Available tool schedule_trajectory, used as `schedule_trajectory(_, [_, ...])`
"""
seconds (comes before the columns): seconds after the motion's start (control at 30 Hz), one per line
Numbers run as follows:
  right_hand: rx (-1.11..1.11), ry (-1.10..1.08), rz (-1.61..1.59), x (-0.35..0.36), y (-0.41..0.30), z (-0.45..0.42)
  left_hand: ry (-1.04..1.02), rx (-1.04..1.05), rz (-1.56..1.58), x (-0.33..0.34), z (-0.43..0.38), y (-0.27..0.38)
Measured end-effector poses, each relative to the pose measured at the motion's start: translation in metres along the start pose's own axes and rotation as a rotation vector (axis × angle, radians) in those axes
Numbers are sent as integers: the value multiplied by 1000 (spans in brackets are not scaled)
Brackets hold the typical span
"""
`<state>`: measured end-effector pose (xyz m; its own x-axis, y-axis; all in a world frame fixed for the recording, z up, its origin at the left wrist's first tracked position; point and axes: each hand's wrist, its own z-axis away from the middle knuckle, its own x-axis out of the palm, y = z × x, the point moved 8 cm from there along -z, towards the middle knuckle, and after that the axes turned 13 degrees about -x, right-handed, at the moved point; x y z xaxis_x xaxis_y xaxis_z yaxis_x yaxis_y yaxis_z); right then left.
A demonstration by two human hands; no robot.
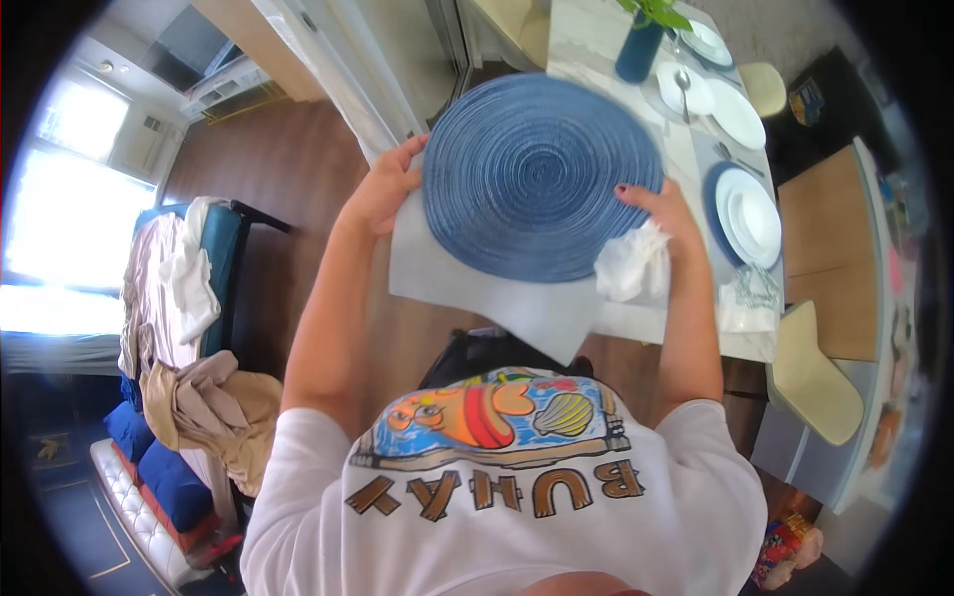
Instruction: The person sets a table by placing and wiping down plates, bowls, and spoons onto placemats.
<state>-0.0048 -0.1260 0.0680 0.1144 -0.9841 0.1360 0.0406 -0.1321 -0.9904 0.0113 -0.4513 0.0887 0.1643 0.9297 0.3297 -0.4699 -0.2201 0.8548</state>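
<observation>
A round blue woven placemat [522,223] is held up between my two hands. My left hand [384,186] grips its left rim. My right hand [674,216] has its thumb on top of the mat's right edge, the other fingers hidden beneath. A crumpled white cloth or tissue [633,261] hangs from my right hand. Below the round mat shows a light grey sheet-like mat [477,287], one corner drooping towards me. Whether my left hand also pinches the grey mat I cannot tell.
The marble-patterned table [589,45] bears a blue vase [639,52] with a plant, a white plate [738,123], a spoon [684,97] and stacked white dishes [749,212] on another blue mat. A cream chair [809,380] stands right. Clothes [175,283] drape over furniture at left.
</observation>
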Motion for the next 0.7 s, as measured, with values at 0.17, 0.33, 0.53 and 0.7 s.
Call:
schedule_trajectory(0.17, [6, 32, -41, 60, 31, -10, 149, 221, -484, -33, 31, 70])
schedule_trajectory(0.33, [-9, 197, -99, 53, 43, -25, 180, 265, -880, -44, 26, 134])
schedule_trajectory(0.53, [-73, 403, -208, 13, 53, -54, 386, 361, -1866, -55, -56, 148])
schedule_trajectory(0.7, [21, 496, -229, 14, 70, -98, 300, 304, -1965, -68, -135, 163])
